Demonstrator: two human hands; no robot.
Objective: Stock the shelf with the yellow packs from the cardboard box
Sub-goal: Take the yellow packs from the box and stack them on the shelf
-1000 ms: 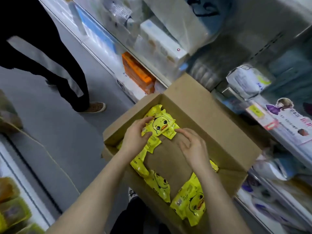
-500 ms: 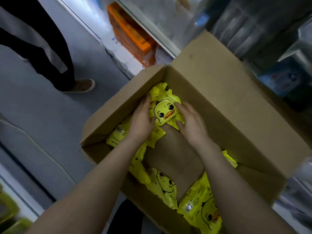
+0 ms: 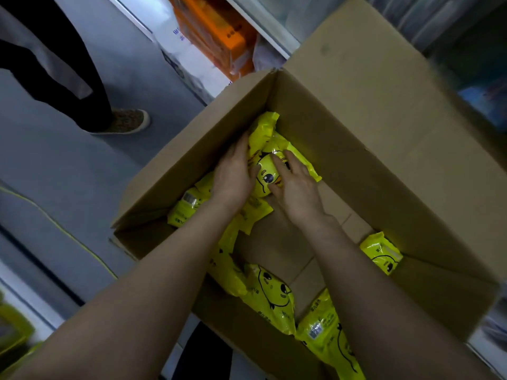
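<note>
The cardboard box (image 3: 164, 193) shows bare bottom with several loose packs (image 3: 271, 294) left inside, so stocking seems roughly midway. At its far corner the left hand (image 3: 233, 174) presses straight-fingered against the side of one yellow pack (image 3: 265, 178). The right hand (image 3: 297, 187) grips it, fingers spread over its face, thumb at its lower edge.

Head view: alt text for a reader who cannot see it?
Two bare hands reach into an open cardboard box: the left hand presses against a yellow duck-face pack, the right hand grips it. More yellow packs lie loose around them.
</note>
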